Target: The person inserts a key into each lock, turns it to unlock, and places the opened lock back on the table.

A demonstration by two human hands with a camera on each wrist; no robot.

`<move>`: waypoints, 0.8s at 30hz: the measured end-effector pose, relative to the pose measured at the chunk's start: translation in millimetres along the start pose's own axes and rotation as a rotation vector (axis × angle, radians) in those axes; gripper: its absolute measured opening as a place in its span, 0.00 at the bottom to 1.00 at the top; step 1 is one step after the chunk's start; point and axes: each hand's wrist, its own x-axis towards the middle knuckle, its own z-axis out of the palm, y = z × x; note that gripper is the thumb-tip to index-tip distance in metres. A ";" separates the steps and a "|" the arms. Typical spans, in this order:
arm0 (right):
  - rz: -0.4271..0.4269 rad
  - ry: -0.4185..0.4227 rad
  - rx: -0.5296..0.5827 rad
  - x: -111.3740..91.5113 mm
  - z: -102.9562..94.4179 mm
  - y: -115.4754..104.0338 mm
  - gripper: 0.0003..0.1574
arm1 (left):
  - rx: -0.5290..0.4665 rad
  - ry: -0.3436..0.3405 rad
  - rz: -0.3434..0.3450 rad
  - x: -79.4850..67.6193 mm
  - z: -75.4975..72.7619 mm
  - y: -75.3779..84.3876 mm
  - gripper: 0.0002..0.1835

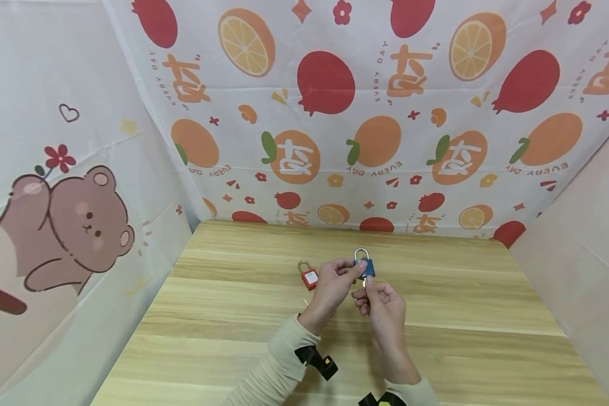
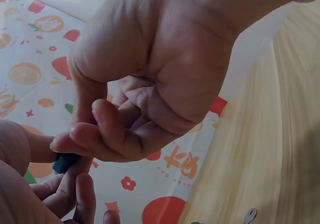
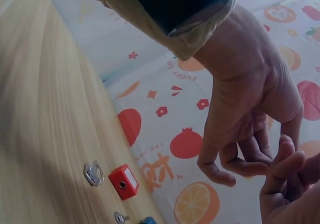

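My left hand (image 1: 332,285) pinches a blue padlock (image 1: 369,267) between thumb and fingers, its silver shackle pointing up and away from me. At the padlock's lower end, my right hand (image 1: 385,307) pinches a small silvery key (image 1: 364,283), mostly hidden by the fingertips. In the left wrist view, only a bit of the blue padlock (image 2: 64,162) shows between the fingers of both hands. A red padlock (image 1: 309,278) with a white label lies on the table, left of my left hand. The right wrist view shows its keyhole end.
A loose key (image 2: 251,215) lies on the wooden table (image 1: 223,316). In the right wrist view, another small metal piece (image 3: 120,217) and a blue thing (image 3: 148,220) lie near the red padlock. A fruit-printed cloth (image 1: 330,186) stands behind the table, with pale cloth at both sides.
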 end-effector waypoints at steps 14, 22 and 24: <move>-0.260 -0.054 -0.548 -0.7 -16.0 -8.5 0.20 | -0.007 -0.014 -0.023 5.8 -5.3 -0.4 0.19; -0.957 0.111 -1.157 -0.1 -13.3 -12.9 0.17 | -0.007 -0.024 -0.016 8.8 -5.5 -0.2 0.19; -1.034 0.124 -1.206 1.0 -13.0 -12.2 0.17 | 0.001 -0.022 -0.022 8.5 -5.3 -0.2 0.19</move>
